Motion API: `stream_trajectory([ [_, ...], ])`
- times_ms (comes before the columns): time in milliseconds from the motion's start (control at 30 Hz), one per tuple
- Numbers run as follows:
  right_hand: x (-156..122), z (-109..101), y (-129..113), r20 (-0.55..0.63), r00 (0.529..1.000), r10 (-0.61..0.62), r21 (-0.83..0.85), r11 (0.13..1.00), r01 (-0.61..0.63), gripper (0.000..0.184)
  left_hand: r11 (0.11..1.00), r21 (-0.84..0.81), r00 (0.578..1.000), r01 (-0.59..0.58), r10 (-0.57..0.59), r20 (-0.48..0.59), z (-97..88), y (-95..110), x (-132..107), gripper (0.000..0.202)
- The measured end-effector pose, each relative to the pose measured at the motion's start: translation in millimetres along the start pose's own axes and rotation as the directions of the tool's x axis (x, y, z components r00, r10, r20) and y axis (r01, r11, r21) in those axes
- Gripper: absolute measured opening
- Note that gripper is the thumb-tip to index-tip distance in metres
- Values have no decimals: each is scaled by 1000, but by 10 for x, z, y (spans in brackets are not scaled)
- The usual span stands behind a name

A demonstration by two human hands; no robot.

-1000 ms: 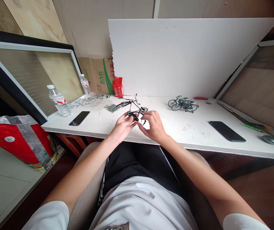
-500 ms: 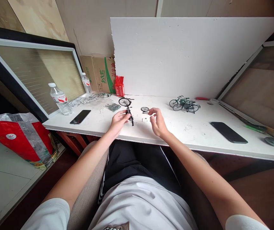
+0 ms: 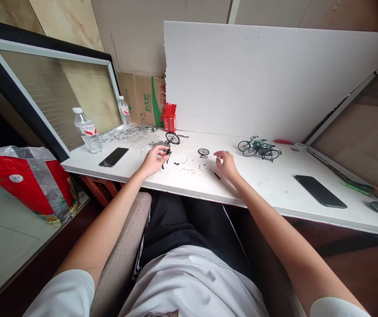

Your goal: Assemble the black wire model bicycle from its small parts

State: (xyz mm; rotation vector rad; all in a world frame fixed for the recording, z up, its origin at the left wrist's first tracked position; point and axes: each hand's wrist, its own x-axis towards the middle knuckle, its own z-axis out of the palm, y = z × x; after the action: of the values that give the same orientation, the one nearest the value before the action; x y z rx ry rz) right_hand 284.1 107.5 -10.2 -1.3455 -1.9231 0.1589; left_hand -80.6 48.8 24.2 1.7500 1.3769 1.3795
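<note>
Basically the left hand [image 3: 155, 161] has the bike [image 3: 168, 152] pinched in its fingers, left of the loose wheel [image 3: 204, 151] on the desk [image 3: 189, 181]. Right hand [image 3: 227, 165] is just right of that wheel, fingers curled, gap narrow; honestly can't tell if they're holding anything.

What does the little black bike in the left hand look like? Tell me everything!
The model bicycle is small, black and thin-framed, with one spoked wheel showing at its far end. Metal or plastic, I can't tell. The left hand grips its middle over the white table; fingers hide some parts, and more frame pokes out below.
</note>
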Motion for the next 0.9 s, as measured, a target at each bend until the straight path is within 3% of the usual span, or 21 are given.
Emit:
stream_trajectory([
  [167, 257, -10, -76, 195, 981, 6, -208, 977, 35, 37, 972, 222, 996, -77, 66, 56, -117, -129, 24, 32],
  [300, 420, -53, -196, 386, 914, -123, -127, 974, 185, 23, 942, 319, 993, -108, 85, 85, -183, -202, 24, 33],
  [400, 458, -78, -261, 492, 867, -81, -110, 982, 154, 13, 933, 343, 992, -108, 81, 93, -212, -240, 26, 34],
  [667, 406, -84, -341, 546, 834, -74, -256, 934, 250, 17, 942, 318, 991, -106, 72, 115, -205, -358, 17, 30],
  [900, 428, -84, -286, 530, 848, -23, -247, 952, 181, 15, 938, 331, 992, -101, 72, 101, -158, -448, -13, 31],
])
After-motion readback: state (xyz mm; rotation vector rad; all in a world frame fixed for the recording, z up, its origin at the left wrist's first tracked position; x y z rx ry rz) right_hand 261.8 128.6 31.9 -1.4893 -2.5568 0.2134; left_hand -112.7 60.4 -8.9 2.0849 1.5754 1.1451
